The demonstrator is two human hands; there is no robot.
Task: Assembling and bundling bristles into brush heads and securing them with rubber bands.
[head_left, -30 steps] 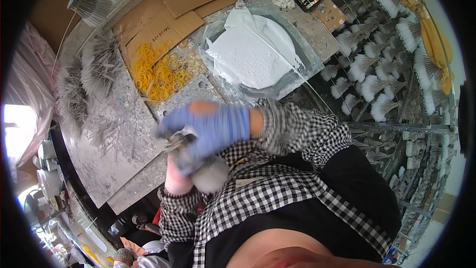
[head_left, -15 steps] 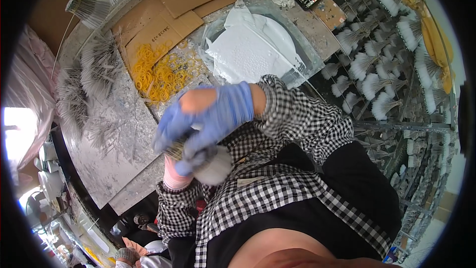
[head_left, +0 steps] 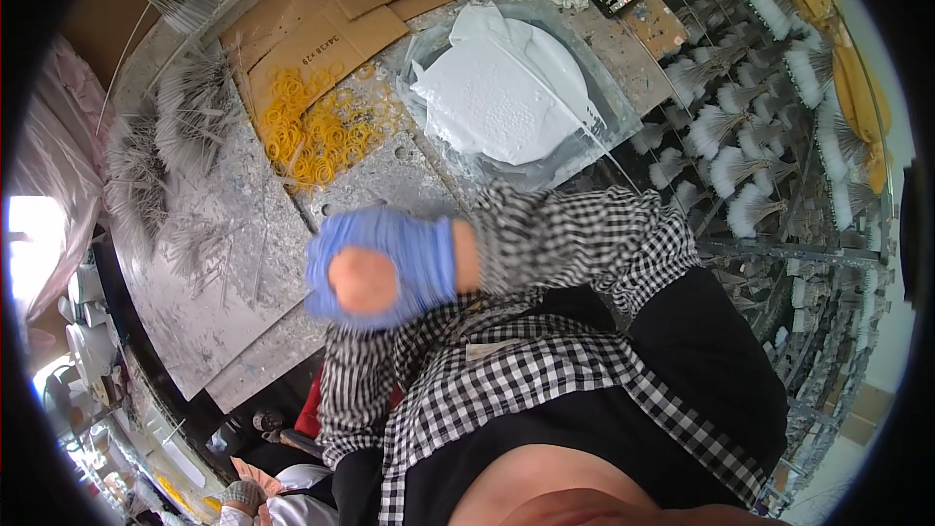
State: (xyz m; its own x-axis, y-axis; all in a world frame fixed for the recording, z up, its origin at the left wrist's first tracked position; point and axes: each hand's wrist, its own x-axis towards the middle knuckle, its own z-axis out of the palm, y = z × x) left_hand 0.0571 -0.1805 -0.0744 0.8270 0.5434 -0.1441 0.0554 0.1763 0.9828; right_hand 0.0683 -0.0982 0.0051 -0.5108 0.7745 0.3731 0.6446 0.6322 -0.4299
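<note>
Right hand (head_left: 385, 268): blue-gloved fist, motion-blurred; grip closed, contents not visible.
Left hand: hidden beneath it; grip cannot be told.
Paint tray (head_left: 584, 151): white paint, just beyond.
Done: white-tipped tufts (head_left: 730, 161) fill rack, right.
Left: grey tufts (head_left: 185, 136) piled on bench, beside yellow rubber bands (head_left: 317, 131).

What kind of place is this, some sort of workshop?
Probably a small craft workshop: a basin of white paste on a spattered bench, a heap of yellow rubber bands, and racks of white tufted bundles.
</note>
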